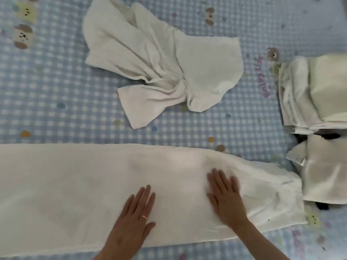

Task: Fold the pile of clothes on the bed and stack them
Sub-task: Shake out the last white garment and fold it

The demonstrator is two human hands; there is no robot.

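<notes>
Head view, bed (56, 91) with blue checked sheet as carrier. Item in hand: long white garment (75, 194), laid out in a flat band along the near edge of the bed, running off the left side and ending near the right-hand stacks. Left hand (135, 212): flat, fingers straight and slightly spread, palm down on the middle of the band; ring on one finger. Right hand (225, 197): flat, fingers spread, pressing the cloth just right of the left hand; blurred, so probably sweeping. Step judged: smoothing before the next fold. To do well: stroke outward from the centre toward each end, flatten the creased right end, square the long edges, then fold end to end. Remaining: crumpled white garment (159, 59), unfolded, toward the far middle of the bed, well apart from the band. Done: stack of folded pale clothes (309, 91) at the right edge; a second folded pile (324, 175) nearer, its edge touching or overlapping the band's right end, which may snag on the fold.
</notes>
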